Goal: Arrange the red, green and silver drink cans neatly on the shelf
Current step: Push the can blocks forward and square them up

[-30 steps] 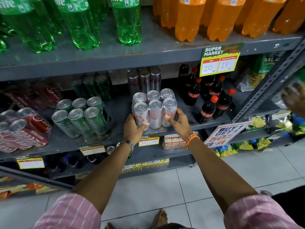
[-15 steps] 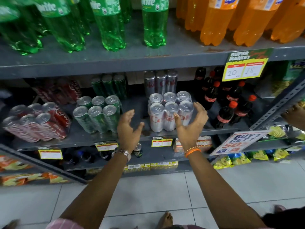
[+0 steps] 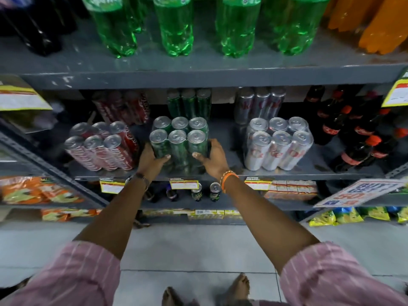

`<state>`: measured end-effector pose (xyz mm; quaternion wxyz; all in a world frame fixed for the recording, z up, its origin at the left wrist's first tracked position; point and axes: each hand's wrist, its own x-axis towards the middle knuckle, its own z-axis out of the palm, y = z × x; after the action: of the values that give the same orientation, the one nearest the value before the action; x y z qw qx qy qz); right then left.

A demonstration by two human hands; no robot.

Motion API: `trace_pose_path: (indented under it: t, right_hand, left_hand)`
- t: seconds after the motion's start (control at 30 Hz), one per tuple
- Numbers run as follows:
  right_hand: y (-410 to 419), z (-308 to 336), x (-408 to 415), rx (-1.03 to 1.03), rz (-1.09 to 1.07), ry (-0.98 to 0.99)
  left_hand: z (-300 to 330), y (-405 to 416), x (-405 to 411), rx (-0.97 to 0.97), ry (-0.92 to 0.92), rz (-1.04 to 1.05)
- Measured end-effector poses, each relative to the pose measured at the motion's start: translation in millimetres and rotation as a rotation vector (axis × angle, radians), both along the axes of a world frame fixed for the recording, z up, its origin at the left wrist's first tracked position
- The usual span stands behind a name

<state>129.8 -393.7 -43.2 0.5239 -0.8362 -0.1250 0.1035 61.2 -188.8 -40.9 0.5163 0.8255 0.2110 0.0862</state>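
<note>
Clasping the green cans (image 3: 178,142) from both sides, left hand (image 3: 152,161) and right hand (image 3: 213,159) curl their fingers around them.

Left hand (image 3: 152,161) and right hand (image 3: 212,160): both bare, no gloves, no rings seen. Forearms bare to above the elbow. Sleeves (image 3: 72,277): pink cloth with thin pale stripes, rolled or short, ending near the elbows on both arms. Left wrist: metal watch (image 3: 141,178) with a linked band, dial not readable. Right wrist: orange bands (image 3: 228,178), several strands, one paler. Feet (image 3: 239,288) bare; toes show at the lower edge.
</note>
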Motion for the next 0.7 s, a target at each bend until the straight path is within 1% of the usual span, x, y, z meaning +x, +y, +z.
trace_pose_path:
  t: [0.17,0.33,0.53,0.7]
  right_hand:
    - [-4,1,0,0.023,0.031,-0.021]
    - [-15,-4,-5,0.026,0.014,-0.002]
    - [-18,-8,-12,0.053,-0.006,0.015]
    - [-18,-13,-12,0.056,0.003,0.012]
  left_hand:
    - [-5,5,-2,0.06,-0.003,0.0]
    - [-12,-5,-9,0.029,-0.04,0.003]
    - [-11,-8,-13,0.048,-0.057,0.002]
    - [-10,-7,-14,0.055,-0.04,-0.003]
